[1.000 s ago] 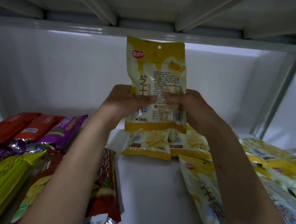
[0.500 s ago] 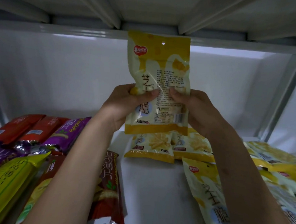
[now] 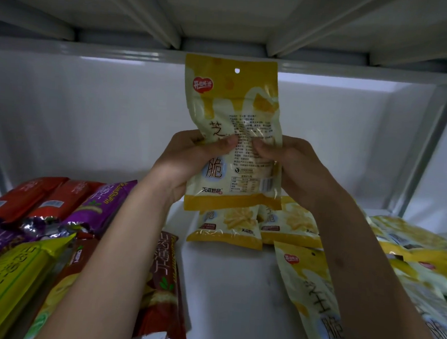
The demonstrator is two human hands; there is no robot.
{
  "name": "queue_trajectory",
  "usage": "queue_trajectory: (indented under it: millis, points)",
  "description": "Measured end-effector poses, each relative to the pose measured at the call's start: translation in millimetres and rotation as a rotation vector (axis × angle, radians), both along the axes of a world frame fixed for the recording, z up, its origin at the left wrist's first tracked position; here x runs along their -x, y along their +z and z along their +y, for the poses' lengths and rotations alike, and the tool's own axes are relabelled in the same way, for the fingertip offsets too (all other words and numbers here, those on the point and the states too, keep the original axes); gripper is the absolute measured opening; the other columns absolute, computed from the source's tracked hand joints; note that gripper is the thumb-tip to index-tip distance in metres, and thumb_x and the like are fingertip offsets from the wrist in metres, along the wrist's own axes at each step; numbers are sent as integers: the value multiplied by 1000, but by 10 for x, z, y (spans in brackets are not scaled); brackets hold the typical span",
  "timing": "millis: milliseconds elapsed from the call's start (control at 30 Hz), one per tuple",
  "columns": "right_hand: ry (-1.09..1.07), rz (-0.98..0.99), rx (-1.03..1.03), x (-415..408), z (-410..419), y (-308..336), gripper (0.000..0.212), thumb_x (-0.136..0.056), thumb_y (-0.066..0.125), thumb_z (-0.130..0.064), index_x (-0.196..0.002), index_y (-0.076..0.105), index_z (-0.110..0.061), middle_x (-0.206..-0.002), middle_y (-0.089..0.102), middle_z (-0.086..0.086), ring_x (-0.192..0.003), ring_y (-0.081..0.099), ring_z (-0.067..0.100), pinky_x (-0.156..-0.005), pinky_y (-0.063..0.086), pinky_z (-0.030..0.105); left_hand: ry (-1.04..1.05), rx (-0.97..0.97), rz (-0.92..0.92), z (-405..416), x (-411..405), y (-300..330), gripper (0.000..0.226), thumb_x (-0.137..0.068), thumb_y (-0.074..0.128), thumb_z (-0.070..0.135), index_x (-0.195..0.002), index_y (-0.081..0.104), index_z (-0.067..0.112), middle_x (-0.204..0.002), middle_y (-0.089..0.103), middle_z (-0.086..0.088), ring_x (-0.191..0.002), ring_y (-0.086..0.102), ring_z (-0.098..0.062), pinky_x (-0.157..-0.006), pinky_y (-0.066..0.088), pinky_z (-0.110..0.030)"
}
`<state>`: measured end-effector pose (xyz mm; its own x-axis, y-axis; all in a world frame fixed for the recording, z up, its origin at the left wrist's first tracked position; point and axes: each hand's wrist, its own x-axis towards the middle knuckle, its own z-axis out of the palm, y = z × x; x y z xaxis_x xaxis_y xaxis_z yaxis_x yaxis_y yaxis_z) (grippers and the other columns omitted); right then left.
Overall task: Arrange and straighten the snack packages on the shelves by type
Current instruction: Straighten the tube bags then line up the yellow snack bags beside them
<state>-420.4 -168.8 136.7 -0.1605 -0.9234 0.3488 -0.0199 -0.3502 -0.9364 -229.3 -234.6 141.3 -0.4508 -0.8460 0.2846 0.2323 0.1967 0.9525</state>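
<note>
Yellow pack (image 3: pixel 233 133) upright above shelf (image 3: pixel 230 289), left hand (image 3: pixel 191 159) and right hand (image 3: pixel 296 166) each pinching a side, thumbs in front

Glossy yellow-and-cream plastic snack pouch (image 3: pixel 233 133): upright, back label facing the camera, raised above the white metal shelf (image 3: pixel 230 289). Matching pouches (image 3: pixel 229 228) lie flat behind and to the right. Red, purple and yellow wrapped packs (image 3: pixel 55 210) lie at left.

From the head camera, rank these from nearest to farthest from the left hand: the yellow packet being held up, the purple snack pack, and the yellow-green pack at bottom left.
1. held yellow packet: upright at centre, gripped by the left hand.
2. purple snack pack: lying on the shelf, lower left of that hand.
3. yellow-green pack: at the frame's bottom left corner, farthest.
</note>
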Motion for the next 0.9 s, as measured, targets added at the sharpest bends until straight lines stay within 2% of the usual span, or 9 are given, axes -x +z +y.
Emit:
queue_trajectory:
  millis: [233,400,500,633,733,900]
  points:
    - [37,-35,-36,-21,60,23,33,-91,75,-17,-121,73,-4,-113,80,10,-104,78,25,-81,64,38,-60,1,31,-32,0,-19,52,-75,80,18,-123,71,0,-117,77,-19,-108,74,-39,-99,57,-56]
    - [16,-71,-22,-22,46,36,32,-95,72,-21,-123,72,-5,-117,78,10,-109,76,26,-96,60,46,-12,0,-2,-68,-14,-22,37,-83,78,7,-120,73,2,-114,78,-16,-105,75,-38,-100,57,-58]
    - [-21,-66,2,-23,28,10,31,-96,72,-17,-122,72,-1,-117,78,13,-109,76,28,-98,59,49,-22,-23,-9,-61,8,-27,32,-90,72,1,-122,72,2,-114,78,-16,-105,75,-37,-99,57,-57]
    - [-16,-77,-17,-19,36,5,31,-94,74,-17,-120,73,0,-114,79,14,-106,77,29,-94,62,47,-65,-43,33,-41,9,1,34,-92,72,12,-124,70,1,-117,77,-19,-108,74,-39,-99,57,-57]
    - [-2,-65,-36,-38,43,25,30,-94,74,-19,-119,74,-3,-114,79,12,-106,77,27,-94,61,46,-18,-29,53,-31,3,-2,31,-92,75,12,-120,72,-1,-113,77,-19,-105,76,-38,-96,59,-57]
    - [23,-101,18,-68,77,68,33,-97,70,-21,-125,72,-4,-121,77,11,-114,74,28,-99,58,47,-22,-2,65,-9,-7,-11,44,-78,81,19,-116,73,-1,-111,78,-20,-103,76,-37,-96,59,-54]
